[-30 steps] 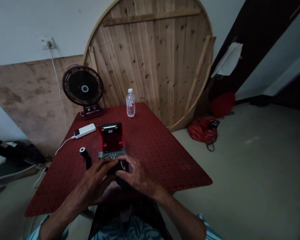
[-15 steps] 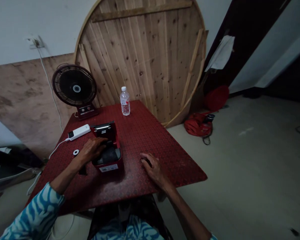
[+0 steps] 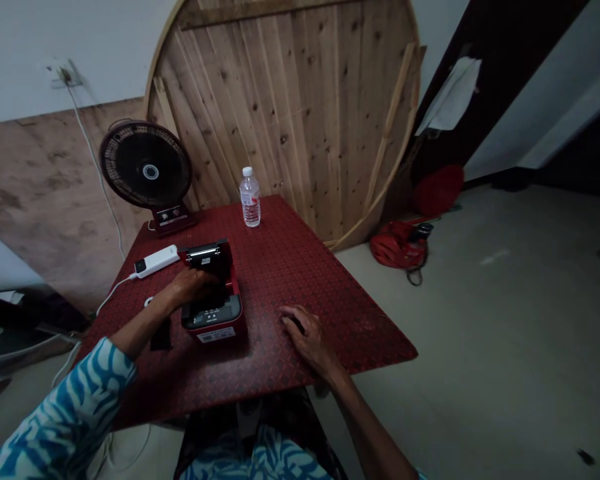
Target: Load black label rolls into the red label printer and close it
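- Your L hand (image 3: 193, 285) is over the open red compact printer (image 3: 213, 321), centre-left of frame, near the table's front edge. Fingers curl down into the open top (pinch or not? can't tell, fingertips hidden).
- Your R hand (image 3: 307, 340) rests on the red patterned table top (image 3: 325, 300), just right of the printer, fingers loosely curled, nothing visibly held.
- Printer lid (image 3: 209, 257) stands upright at the back of the body.
- By your L wrist: small white ring (image 3: 149, 301), partly hidden, & flat black piece (image 3: 161, 337) on the table.
- Upper left of printer: white power bank (image 3: 155, 261) w/ white cable (image 3: 111, 295).
- Further back: water bottle (image 3: 250, 198) & desk fan (image 3: 147, 167).
- Floor, right of table: red bag (image 3: 395, 245).
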The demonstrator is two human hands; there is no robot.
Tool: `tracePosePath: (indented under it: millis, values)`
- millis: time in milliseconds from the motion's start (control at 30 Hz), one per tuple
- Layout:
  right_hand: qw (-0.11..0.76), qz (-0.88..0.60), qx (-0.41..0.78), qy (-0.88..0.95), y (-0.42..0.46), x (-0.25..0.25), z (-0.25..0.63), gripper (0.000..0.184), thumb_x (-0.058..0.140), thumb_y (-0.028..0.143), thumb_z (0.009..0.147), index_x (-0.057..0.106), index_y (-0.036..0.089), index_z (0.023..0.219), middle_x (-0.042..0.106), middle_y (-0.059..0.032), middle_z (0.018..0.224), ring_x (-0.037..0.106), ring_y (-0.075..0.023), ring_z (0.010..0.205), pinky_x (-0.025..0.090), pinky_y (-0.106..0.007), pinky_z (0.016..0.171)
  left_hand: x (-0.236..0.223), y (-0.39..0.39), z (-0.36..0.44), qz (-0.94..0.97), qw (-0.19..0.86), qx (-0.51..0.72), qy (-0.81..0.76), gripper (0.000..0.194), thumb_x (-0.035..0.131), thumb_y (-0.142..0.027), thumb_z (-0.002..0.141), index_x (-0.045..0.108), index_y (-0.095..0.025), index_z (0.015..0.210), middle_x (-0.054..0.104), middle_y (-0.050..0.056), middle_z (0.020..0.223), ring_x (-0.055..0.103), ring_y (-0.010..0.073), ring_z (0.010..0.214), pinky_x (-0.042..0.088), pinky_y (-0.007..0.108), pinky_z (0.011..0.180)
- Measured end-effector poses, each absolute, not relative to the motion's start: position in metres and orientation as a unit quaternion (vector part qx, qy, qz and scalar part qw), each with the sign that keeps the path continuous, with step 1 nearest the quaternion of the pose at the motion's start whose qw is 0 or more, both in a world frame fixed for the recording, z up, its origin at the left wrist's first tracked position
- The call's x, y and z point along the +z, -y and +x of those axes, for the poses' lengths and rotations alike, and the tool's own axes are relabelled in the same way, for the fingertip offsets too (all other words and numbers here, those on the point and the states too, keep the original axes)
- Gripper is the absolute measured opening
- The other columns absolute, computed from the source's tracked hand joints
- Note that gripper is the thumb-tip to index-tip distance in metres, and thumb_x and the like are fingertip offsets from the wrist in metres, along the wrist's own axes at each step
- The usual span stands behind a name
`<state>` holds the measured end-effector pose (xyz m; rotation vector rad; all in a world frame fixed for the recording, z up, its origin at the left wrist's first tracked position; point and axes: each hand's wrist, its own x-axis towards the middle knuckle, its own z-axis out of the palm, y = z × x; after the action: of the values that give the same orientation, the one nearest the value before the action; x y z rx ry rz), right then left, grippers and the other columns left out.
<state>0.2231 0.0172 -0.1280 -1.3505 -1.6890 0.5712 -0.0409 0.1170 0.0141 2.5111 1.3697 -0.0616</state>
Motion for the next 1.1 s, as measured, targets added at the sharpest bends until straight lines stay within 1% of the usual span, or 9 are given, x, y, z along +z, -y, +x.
tracePosePath:
  millis: [100, 167, 267, 367, 533, 733, 967, 1033, 1100]
  values:
    - [0.437, -0.538, 0.227, 0.684, -0.018, -0.129, 0.223, 0.023, 0.042, 0.027, 0.089, 0.062, 0.021, 0.101, 0.068, -0.0073, 0.101, 0.063, -0.0218, 0.099, 0.041, -0.041, 0.091, 0.02, -0.099, -0.054, 0.847, 0.193, 0.069, -0.49, 0.036, 0.048, -0.039, 0.085, 0.068, -0.022, 0.11, 0.072, 0.006, 0.104, 0.066, 0.0229, 0.089, 0.047, 0.029, 0.076]
    - [0.439, -0.535, 0.221, 0.687, -0.019, -0.131, 0.223, 0.023, 0.043, 0.026, 0.089, 0.062, 0.021, 0.1, 0.068, -0.0072, 0.101, 0.063, -0.0218, 0.098, 0.041, -0.041, 0.09, 0.021, -0.083, -0.062, 0.823, 0.218, 0.109, -0.512, 0.043, 0.05, -0.047, 0.084, 0.066, -0.023, 0.115, 0.071, 0.006, 0.105, 0.066, 0.0243, 0.088, 0.049, 0.029, 0.074]
    - [0.443, -0.534, 0.209, 0.689, -0.02, -0.133, 0.224, 0.022, 0.043, 0.026, 0.089, 0.062, 0.022, 0.1, 0.069, -0.0065, 0.099, 0.063, -0.0212, 0.096, 0.042, -0.04, 0.089, 0.017, -0.064, -0.065, 0.811, 0.253, 0.105, -0.517, 0.045, 0.055, -0.05, 0.08, 0.066, -0.025, 0.116, 0.071, 0.005, 0.106, 0.066, 0.0248, 0.087, 0.05, 0.029, 0.072]
    - [0.443, -0.533, 0.206, 0.691, -0.021, -0.132, 0.223, 0.023, 0.043, 0.025, 0.089, 0.063, 0.023, 0.1, 0.068, -0.0061, 0.099, 0.063, -0.0206, 0.096, 0.043, -0.039, 0.089, 0.011, -0.058, -0.06, 0.807, 0.248, 0.121, -0.521, 0.041, 0.049, -0.05, 0.083, 0.069, -0.025, 0.109, 0.072, 0.004, 0.101, 0.066, 0.0238, 0.085, 0.05, 0.029, 0.073]
    - [0.441, -0.535, 0.207, 0.69, -0.021, -0.133, 0.222, 0.023, 0.043, 0.026, 0.09, 0.063, 0.022, 0.1, 0.069, -0.0066, 0.099, 0.063, -0.0208, 0.096, 0.044, -0.04, 0.088, 0.011, -0.057, -0.054, 0.824, 0.165, 0.186, -0.509, 0.035, 0.047, -0.044, 0.086, 0.072, -0.023, 0.097, 0.073, 0.005, 0.093, 0.066, 0.0226, 0.084, 0.049, 0.031, 0.077]
    - [0.448, -0.529, 0.235, 0.682, -0.023, -0.127, 0.221, 0.022, 0.043, 0.026, 0.089, 0.063, 0.022, 0.1, 0.068, -0.007, 0.101, 0.063, -0.0213, 0.099, 0.043, -0.042, 0.093, -0.002, -0.029, -0.053, 0.889, -0.003, 0.209, -0.407, 0.024, 0.049, -0.033, 0.09, 0.072, -0.026, 0.096, 0.071, 0.005, 0.09, 0.064, 0.02, 0.083, 0.043, 0.037, 0.082]
    - [0.529, -0.445, 0.306, 0.655, -0.106, -0.047, 0.161, 0.035, 0.046, 0.03, 0.089, 0.052, 0.022, 0.123, 0.061, -0.0071, 0.12, 0.059, -0.0173, 0.109, 0.046, -0.034, 0.093, -0.022, -0.002, -0.054, 0.892, -0.105, 0.224, -0.378, 0.023, 0.052, -0.027, 0.089, 0.065, -0.023, 0.107, 0.07, 0.007, 0.104, 0.062, 0.0215, 0.097, 0.036, 0.043, 0.097]
    - [0.546, -0.433, 0.322, 0.642, -0.134, -0.024, 0.14, 0.032, 0.047, 0.026, 0.087, 0.054, 0.021, 0.118, 0.062, -0.0057, 0.118, 0.057, -0.0161, 0.11, 0.044, -0.031, 0.095, -0.024, 0.0, -0.055, 0.889, -0.124, 0.229, -0.375, 0.022, 0.052, -0.025, 0.089, 0.064, -0.022, 0.107, 0.07, 0.007, 0.105, 0.062, 0.0217, 0.099, 0.036, 0.043, 0.097]
    - [0.543, -0.424, 0.344, 0.638, -0.147, -0.013, 0.128, 0.025, 0.043, 0.026, 0.089, 0.06, 0.02, 0.106, 0.065, -0.0043, 0.104, 0.059, -0.0155, 0.1, 0.045, -0.03, 0.09, -0.025, 0.002, -0.055, 0.886, -0.135, 0.233, -0.378, 0.022, 0.052, -0.024, 0.089, 0.063, -0.022, 0.108, 0.069, 0.007, 0.107, 0.062, 0.0216, 0.101, 0.035, 0.044, 0.099]
